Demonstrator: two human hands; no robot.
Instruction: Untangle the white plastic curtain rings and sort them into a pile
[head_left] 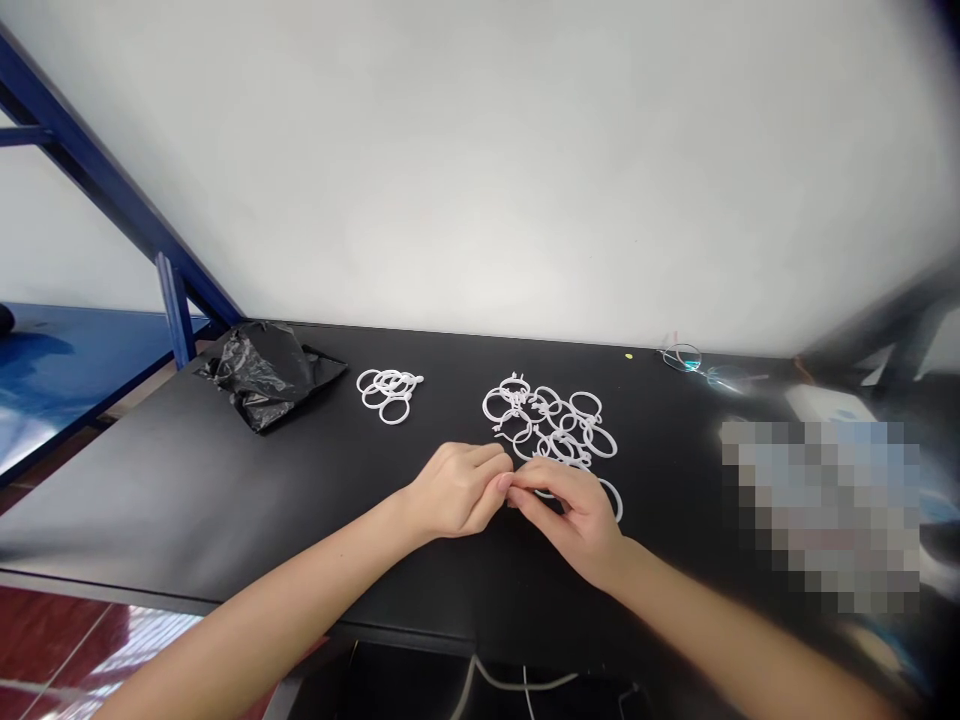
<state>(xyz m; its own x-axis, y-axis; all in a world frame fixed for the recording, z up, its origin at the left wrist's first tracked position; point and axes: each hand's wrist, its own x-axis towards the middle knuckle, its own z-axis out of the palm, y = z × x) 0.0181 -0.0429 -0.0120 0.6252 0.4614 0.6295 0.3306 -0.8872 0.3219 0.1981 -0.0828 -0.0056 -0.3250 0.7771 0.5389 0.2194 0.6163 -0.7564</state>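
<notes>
My left hand (466, 490) is closed, its thumb and curled fingers meeting the other hand just above the black table (390, 590). My right hand (574, 510) is closed in a pinch, fingertips against the left thumb. Whatever lies between the fingertips is hidden. A white plastic ring (613, 498) shows partly from behind my right hand; whether it is held or lies on the table I cannot tell. Right beyond the hands spreads a loose pile of white rings with small clasps (562, 445). A smaller cluster of similar white rings (390, 385) lies farther left.
A crumpled black plastic bag (274, 375) lies at the back left. Eyeglasses (682, 358) rest at the back right, near a small yellow speck (628, 356). A blurred-out item (832, 520) occupies the right side. Blue metal framing (112, 175) stands left; cables (517, 686) hang below the front edge.
</notes>
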